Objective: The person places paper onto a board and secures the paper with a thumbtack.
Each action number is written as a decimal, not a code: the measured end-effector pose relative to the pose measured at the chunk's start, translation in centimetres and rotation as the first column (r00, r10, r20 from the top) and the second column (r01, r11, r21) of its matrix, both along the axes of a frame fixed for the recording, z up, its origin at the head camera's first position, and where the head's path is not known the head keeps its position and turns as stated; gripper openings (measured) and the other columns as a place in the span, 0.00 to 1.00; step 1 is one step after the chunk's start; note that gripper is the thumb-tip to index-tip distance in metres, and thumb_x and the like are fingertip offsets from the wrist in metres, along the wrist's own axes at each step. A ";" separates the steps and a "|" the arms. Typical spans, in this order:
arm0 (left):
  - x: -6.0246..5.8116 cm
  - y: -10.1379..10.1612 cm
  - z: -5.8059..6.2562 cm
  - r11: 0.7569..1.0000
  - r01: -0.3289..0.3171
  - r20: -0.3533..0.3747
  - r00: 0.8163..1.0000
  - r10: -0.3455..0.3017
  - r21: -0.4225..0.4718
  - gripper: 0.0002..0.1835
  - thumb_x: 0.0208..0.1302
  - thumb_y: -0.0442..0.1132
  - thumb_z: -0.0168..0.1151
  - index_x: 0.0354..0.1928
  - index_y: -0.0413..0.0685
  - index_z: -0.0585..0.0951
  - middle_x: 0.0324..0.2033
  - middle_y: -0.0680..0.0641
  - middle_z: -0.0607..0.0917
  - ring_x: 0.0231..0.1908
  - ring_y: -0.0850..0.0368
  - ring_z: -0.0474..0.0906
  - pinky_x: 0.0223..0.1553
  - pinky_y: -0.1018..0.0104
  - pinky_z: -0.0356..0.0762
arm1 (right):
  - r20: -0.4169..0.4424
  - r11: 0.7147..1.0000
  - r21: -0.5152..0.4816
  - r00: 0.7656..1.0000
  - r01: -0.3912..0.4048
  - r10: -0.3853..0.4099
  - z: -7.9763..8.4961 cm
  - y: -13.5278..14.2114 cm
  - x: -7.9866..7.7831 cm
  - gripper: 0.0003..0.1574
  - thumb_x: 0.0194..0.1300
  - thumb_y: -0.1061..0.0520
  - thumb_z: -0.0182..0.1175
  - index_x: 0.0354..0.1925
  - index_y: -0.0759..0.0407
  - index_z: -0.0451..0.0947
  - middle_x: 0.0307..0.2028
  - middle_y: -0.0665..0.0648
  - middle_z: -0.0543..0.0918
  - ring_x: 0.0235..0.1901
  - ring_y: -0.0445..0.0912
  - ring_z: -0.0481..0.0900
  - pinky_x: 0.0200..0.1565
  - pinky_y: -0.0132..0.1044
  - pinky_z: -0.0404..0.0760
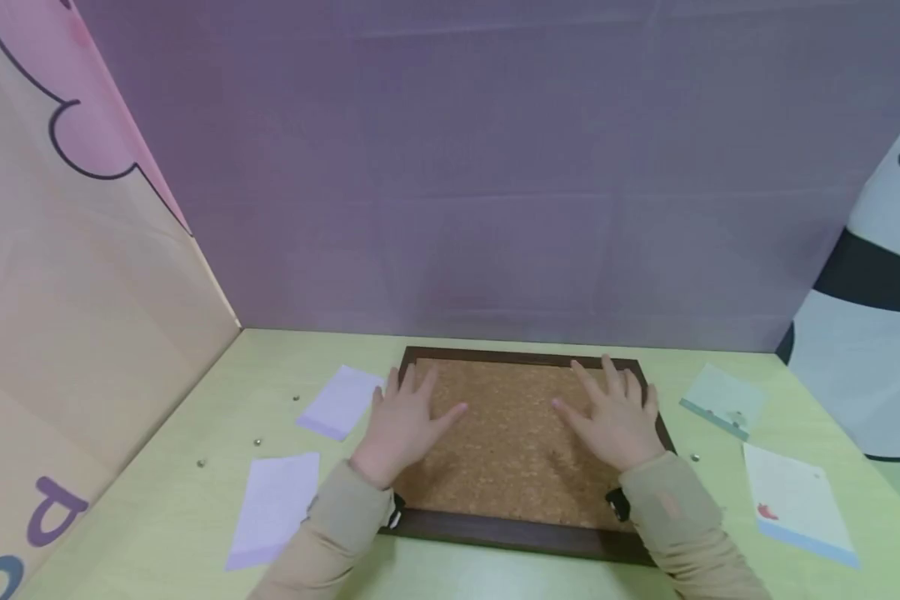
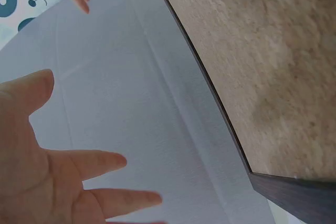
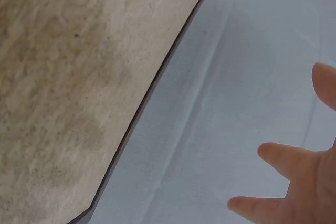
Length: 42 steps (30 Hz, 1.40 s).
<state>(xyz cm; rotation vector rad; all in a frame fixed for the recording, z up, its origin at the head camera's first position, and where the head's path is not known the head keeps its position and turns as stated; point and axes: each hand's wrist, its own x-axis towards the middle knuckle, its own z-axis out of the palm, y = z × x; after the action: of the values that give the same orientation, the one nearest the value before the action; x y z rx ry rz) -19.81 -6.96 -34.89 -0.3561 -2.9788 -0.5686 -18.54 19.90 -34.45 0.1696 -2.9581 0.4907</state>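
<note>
A cork board (image 1: 506, 442) in a dark brown frame lies on the table. Over its left side hovers my left hand (image 1: 403, 425), fingers spread and holding nothing. My right hand (image 1: 613, 421) is spread the same way above the board's right side, also holding nothing. Both wrist views show the fingers apart from the board: in the left wrist view the hand (image 2: 47, 177) stands off the frame's edge, and in the right wrist view the hand (image 3: 299, 187) does likewise. Shadows of the hands fall on the cork.
Two lilac paper sheets, an upper one (image 1: 342, 402) and a lower one (image 1: 276, 504), lie left of the board beside several small metallic pins (image 1: 257, 442). To the right lie a pale green sheet (image 1: 726, 400), a white sheet (image 1: 798, 500) and another pin (image 1: 695, 457). A purple-grey cloth (image 1: 510, 183) hangs behind.
</note>
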 end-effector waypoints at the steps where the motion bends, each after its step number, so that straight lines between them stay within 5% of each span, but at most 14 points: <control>1: 0.0 -0.1 0.0 1.000 0.005 0.002 1.000 -0.005 0.002 0.42 0.64 0.67 0.46 0.71 0.46 0.58 0.68 0.32 0.59 0.68 0.28 0.50 0.64 0.32 0.49 | 0.004 1.000 0.005 1.000 -0.002 0.002 0.0 0.0 0.0 0.44 0.67 0.31 0.45 0.72 0.53 0.52 0.71 0.73 0.44 0.66 0.75 0.44 0.60 0.75 0.37; 8: -0.4 -0.6 -0.7 0.996 0.068 -0.054 0.996 -0.066 0.051 0.37 0.67 0.61 0.49 0.64 0.36 0.68 0.59 0.32 0.74 0.60 0.36 0.70 0.61 0.44 0.66 | 0.045 0.997 0.070 0.999 -0.017 0.014 -0.6 0.0 -0.4 0.44 0.67 0.33 0.47 0.68 0.62 0.60 0.65 0.77 0.60 0.63 0.76 0.54 0.58 0.71 0.58; 15: -0.7 -1.0 -1.3 0.990 0.079 -0.037 0.996 -0.075 0.120 0.34 0.68 0.57 0.50 0.60 0.34 0.71 0.57 0.34 0.76 0.58 0.38 0.73 0.60 0.48 0.70 | 0.180 0.995 0.076 0.983 -0.059 0.045 -1.1 0.3 -1.2 0.45 0.65 0.36 0.52 0.65 0.69 0.62 0.61 0.80 0.63 0.57 0.73 0.66 0.51 0.65 0.72; 26: -1.0 -2.1 -1.7 0.984 0.052 -0.002 0.999 -0.052 0.169 0.29 0.68 0.55 0.51 0.57 0.37 0.76 0.50 0.38 0.82 0.50 0.42 0.79 0.54 0.49 0.74 | 0.256 0.985 0.124 0.963 -0.118 0.083 -2.9 0.7 -2.2 0.50 0.51 0.36 0.67 0.62 0.66 0.66 0.58 0.76 0.70 0.55 0.69 0.71 0.52 0.62 0.73; 34: -1.2 -2.6 -1.7 0.979 0.034 0.038 0.998 -0.043 0.201 0.28 0.68 0.54 0.51 0.58 0.38 0.74 0.53 0.38 0.80 0.52 0.42 0.78 0.56 0.48 0.72 | 0.317 0.980 0.131 0.943 -0.152 0.104 -3.6 1.2 -2.9 0.51 0.45 0.40 0.73 0.61 0.64 0.69 0.60 0.77 0.66 0.57 0.72 0.67 0.53 0.65 0.70; 42: -1.3 -3.2 -1.0 0.975 0.015 0.050 0.998 -0.027 0.222 0.32 0.68 0.54 0.52 0.61 0.32 0.70 0.56 0.33 0.77 0.55 0.38 0.74 0.58 0.47 0.70 | 0.292 0.970 0.148 0.946 -0.193 0.143 -3.4 1.2 -3.3 0.50 0.41 0.42 0.76 0.57 0.66 0.71 0.56 0.75 0.71 0.54 0.71 0.70 0.54 0.63 0.70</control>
<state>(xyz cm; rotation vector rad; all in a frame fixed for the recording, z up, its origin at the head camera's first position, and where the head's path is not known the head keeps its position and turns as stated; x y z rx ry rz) -21.13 -10.15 -35.94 -0.3580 -2.9228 -0.9154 -21.88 21.09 -37.86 0.4079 -3.2829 0.2931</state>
